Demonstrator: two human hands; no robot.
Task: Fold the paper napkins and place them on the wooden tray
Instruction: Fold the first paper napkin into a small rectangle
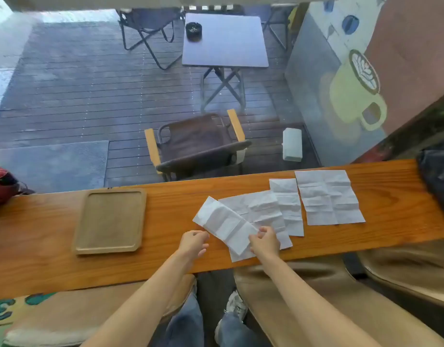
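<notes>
Both forearms bare, no sleeves in view, no watch, rings or bands on left hand [193, 242] or right hand [265, 240]. Blue denim jeans [188, 324], faded at the knees. White lace-up sneaker [236, 305], scuffed grey; the other shoe is mostly hidden.

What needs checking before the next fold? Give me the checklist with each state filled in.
1. Right hand pinching the half-folded napkin: ok.
2. Left hand on that napkin: not ok, just off its near edge.
3. Napkin edges aligned: cannot tell.
4. Wooden tray free to receive: ok.
5. Unfolded napkins within reach on the counter: ok.
</notes>
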